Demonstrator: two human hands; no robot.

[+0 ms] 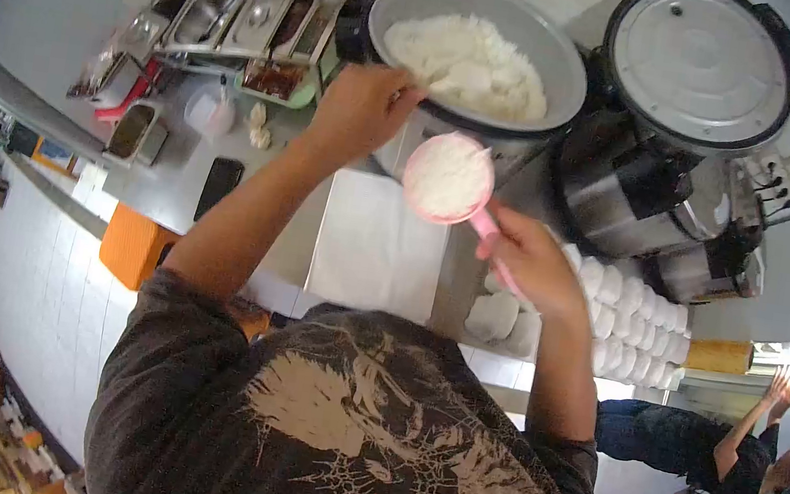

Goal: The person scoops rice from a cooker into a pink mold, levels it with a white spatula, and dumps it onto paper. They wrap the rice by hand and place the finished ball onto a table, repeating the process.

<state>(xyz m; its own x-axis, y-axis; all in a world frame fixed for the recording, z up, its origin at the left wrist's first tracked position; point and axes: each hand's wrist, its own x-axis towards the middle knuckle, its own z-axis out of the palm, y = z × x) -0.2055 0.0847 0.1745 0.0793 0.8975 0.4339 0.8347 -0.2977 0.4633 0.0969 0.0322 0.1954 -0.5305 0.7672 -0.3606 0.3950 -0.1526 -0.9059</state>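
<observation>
The left hand (pixel 362 106) reaches over the rim of the round grey metal pot of white rice (pixel 475 56) at twelve o'clock. The right hand (pixel 531 262) grips a pink plastic cup (pixel 448 179) filled with rice, above the grey worktop (pixel 184 179).

The left hand (pixel 362 109) reaches forward on a long, nearly straight arm, fingers curled shut (knuckles up), while the right hand (pixel 530 259) sits nearer the body, elbow bent, fist closed in a grip.

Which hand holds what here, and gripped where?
Right hand grips the pink cup, full of rice, by its handle. Left hand holds something at the rice pot; what and where, cannot tell.
</observation>
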